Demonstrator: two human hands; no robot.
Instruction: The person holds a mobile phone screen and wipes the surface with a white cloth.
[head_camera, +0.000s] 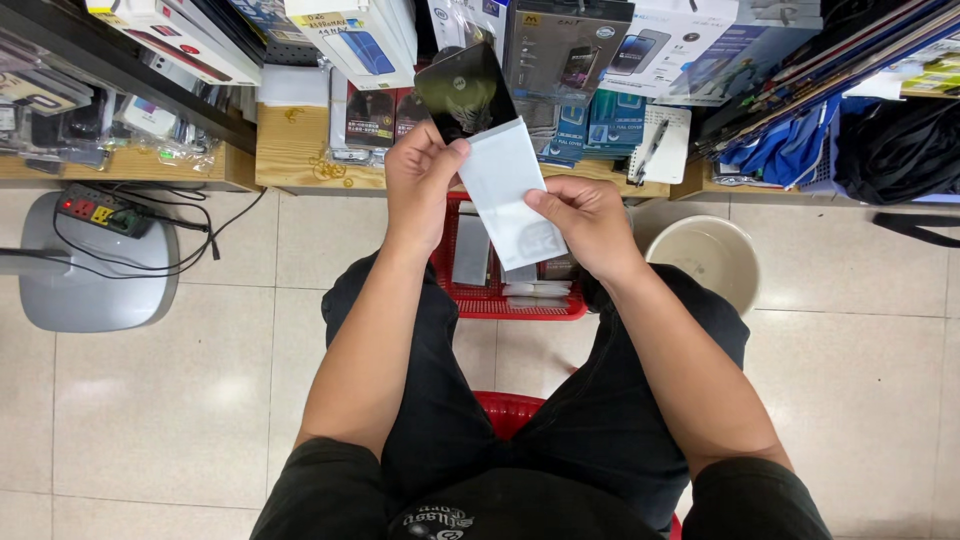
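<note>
Pinched mid-frame: left hand (420, 180) grips the glossy black glass protector (465, 92), right hand (585, 222) its white sleeve (508, 195). Looks thin, slick, brittle; I'd stick to edges.

White paper sleeve (508, 190) with glossy black panel (465, 92) protruding, boxed phone-accessory packages (565, 45) stacked on wooden shelf (290, 150) behind

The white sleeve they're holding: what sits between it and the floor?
In the head view, a red basket of flat packets lies under the white sleeve, between the knees.
</note>
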